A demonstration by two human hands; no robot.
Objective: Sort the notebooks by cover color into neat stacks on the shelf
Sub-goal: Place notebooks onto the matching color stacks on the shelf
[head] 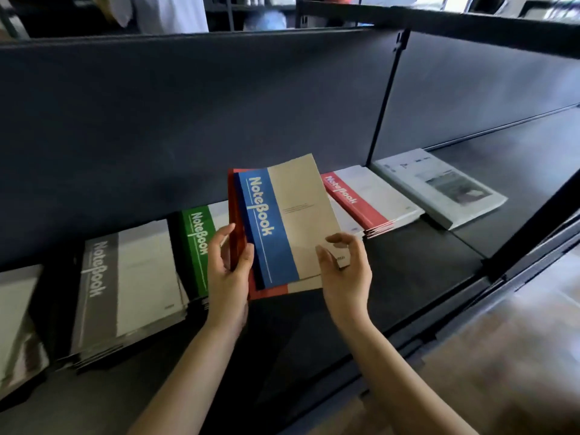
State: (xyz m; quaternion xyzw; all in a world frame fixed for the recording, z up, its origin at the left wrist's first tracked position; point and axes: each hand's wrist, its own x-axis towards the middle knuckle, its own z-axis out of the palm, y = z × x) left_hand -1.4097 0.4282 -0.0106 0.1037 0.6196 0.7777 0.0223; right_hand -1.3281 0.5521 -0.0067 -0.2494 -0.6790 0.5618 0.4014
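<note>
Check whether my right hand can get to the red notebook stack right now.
Probably yes: the red stack lies just beyond the right hand, with only open shelf between them.

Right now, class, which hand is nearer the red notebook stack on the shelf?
Right. The right hand is at the blue notebook's lower corner, just left of the red stack; the left hand grips its spine side, by the green stack.

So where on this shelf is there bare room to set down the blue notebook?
Bare shelf shows in front of the red stack, right of the right hand, and in the right bay beyond the white booklet. The left is crowded: the gray stack and green stack lie close together, and the held blue notebook hides the stretch between green and red.
</note>
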